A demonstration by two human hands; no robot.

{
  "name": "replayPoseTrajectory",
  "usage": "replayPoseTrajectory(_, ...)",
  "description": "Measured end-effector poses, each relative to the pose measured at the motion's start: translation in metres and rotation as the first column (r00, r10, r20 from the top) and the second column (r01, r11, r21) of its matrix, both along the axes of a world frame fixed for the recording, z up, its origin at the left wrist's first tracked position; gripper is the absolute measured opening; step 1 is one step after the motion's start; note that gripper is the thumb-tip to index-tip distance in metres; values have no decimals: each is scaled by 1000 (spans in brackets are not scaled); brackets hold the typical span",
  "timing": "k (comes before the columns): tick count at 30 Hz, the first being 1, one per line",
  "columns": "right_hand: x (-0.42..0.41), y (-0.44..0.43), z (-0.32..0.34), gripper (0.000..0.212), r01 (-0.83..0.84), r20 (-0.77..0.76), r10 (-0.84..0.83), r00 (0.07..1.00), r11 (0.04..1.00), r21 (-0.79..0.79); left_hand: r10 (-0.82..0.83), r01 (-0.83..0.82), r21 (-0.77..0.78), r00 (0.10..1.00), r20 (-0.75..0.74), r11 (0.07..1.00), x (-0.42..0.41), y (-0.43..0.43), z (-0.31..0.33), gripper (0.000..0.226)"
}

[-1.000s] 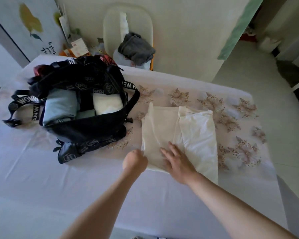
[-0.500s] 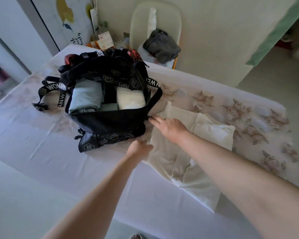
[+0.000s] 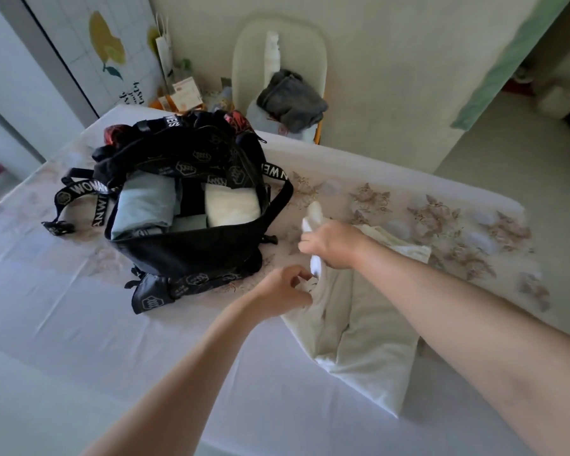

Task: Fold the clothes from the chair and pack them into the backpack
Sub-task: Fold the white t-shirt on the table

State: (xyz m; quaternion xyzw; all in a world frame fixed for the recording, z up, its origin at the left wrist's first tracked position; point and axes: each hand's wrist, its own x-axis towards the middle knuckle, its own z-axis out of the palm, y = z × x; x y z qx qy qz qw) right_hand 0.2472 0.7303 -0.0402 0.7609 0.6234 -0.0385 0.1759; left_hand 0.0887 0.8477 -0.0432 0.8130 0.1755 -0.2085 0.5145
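The step in hand is the folding of a cream garment (image 3: 359, 330), which lies on the worktop (image 3: 79, 324) just to the right of the backpack (image 3: 191, 255). The garment is already narrowed into a long strip with its side parts turned in, and it runs from near the person up toward the far edge.

The right hand (image 3: 329, 245) is closed around the far left corner of the garment. A bunch of the cloth comes out above and below the fist, and this corner is raised off the worktop. The left hand (image 3: 283, 287) is at the left edge of the same garment, closer to the person, with its fingers curled. I cannot tell if it already pinches the edge or only touches it.

The backpack lies open with its mouth facing up. Inside, a folded light-blue piece (image 3: 145, 205) sits on the left and a folded white piece (image 3: 232, 205) on the right, with a dark gap between them. On the chair (image 3: 277, 41) behind the worktop, a grey garment (image 3: 292, 100) waits in a heap.

In my judgement the task is past its middle but not finished. The next move probably calls for both hands to fold or roll the strip into a compact bundle, small enough for the free space in the backpack. The cloth is soft, so the turned-in sides may open if only one corner is lifted.
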Motion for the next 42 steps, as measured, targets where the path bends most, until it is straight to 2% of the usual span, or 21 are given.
replayPoseTrajectory(3, 3, -70, 8, 22, 121, -35, -115, 993, 949, 292, -104, 105, -57, 994, 34, 993, 15, -31, 16, 35)
replayPoseTrajectory(6, -15, -142, 2, 19, 264, -64, -261, 963, 879, 397, -306, 309, -57, 951, 42, 949, 22, -72, 21, 33)
replayPoseTrajectory(7, -23, -165, -3, 18, 330, -84, -323, 943, 862, 384, -397, 397, -85, 918, 20, 914, 21, -86, 22, 31)
replayPoseTrajectory(9, -39, -205, -17, 24, 496, -144, -475, 868, 821, 283, -524, 499, -248, 851, -40, 830, 18, -112, 18, 22)
replayPoseTrajectory(11, -54, -231, -29, 29, 634, -214, -607, 766, 768, 91, -470, 438, -296, 882, -40, 849, 17, -129, 9, 18)
replayPoseTrajectory(12, -61, -238, -33, 29, 678, -245, -656, 714, 735, 11, -402, 398, -181, 916, 16, 899, 19, -133, 0, 18)
replayPoseTrajectory(13, -65, -239, -36, 27, 729, -288, -700, 653, 685, -11, -369, 369, 20, 922, 119, 929, 21, -133, -11, 20)
replayPoseTrajectory(15, -70, -232, -36, 24, 818, -360, -749, 557, 569, 83, -521, 400, 400, 813, 260, 825, 21, -124, -30, 41)
replayPoseTrajectory(16, -70, -226, -37, 24, 823, -369, -740, 563, 540, 174, -622, 464, 497, 752, 218, 734, 18, -118, -40, 57)
replayPoseTrajectory(18, -69, -216, -44, 29, 799, -363, -712, 601, 549, 246, -751, 609, 557, 659, 40, 564, 10, -108, -56, 84)
replayPoseTrajectory(21, -71, -204, -55, 48, 836, -425, -755, 499, 549, 4, -800, 646, 615, 598, -41, 452, -3, -100, -76, 97)
replayPoseTrajectory(22, -71, -203, -59, 48, 837, -420, -763, 491, 547, -16, -804, 640, 627, 593, -36, 444, -3, -99, -77, 98)
replayPoseTrajectory(24, -67, -202, -65, 38, 849, -405, -760, 508, 523, 83, -807, 631, 639, 590, -28, 440, 2, -96, -76, 96)
replayPoseTrajectory(27, -54, -202, -68, 36, 873, -380, -788, 484, 409, 264, -800, 504, 714, 586, 132, 487, 14, -97, -74, 82)
replayPoseTrajectory(29, -43, -198, -70, 47, 905, -377, -832, 407, 313, 288, -781, 431, 720, 574, 247, 544, 18, -99, -78, 82)
replayPoseTrajectory(31, -26, -192, -69, 53, 937, -383, -869, 313, 218, 271, -786, 449, 705, 565, 252, 549, 17, -100, -88, 89)
replayPoseTrajectory(32, -16, -189, -68, 48, 947, -368, -884, 287, 204, 249, -794, 470, 702, 564, 226, 535, 14, -101, -93, 94)
replayPoseTrajectory(35, 13, -187, -64, 21, 947, -293, -908, 300, 246, 207, -810, 509, 702, 562, 167, 498, 6, -96, -108, 101)
replayPoseTrajectory(37, 23, -189, -65, 17, 933, -210, -919, 333, 289, 213, -805, 509, 696, 569, 170, 507, 4, -94, -110, 102)
replayPoseTrajectory(40, 17, -189, -66, 25, 902, -89, -913, 398, 372, 218, -813, 533, 688, 563, 146, 492, 5, -94, -107, 103)
replayPoseTrajectory(42, 0, -184, -64, 44, 839, -25, -871, 491, 464, 284, -806, 530, 678, 569, 161, 509, 5, -93, -105, 103)
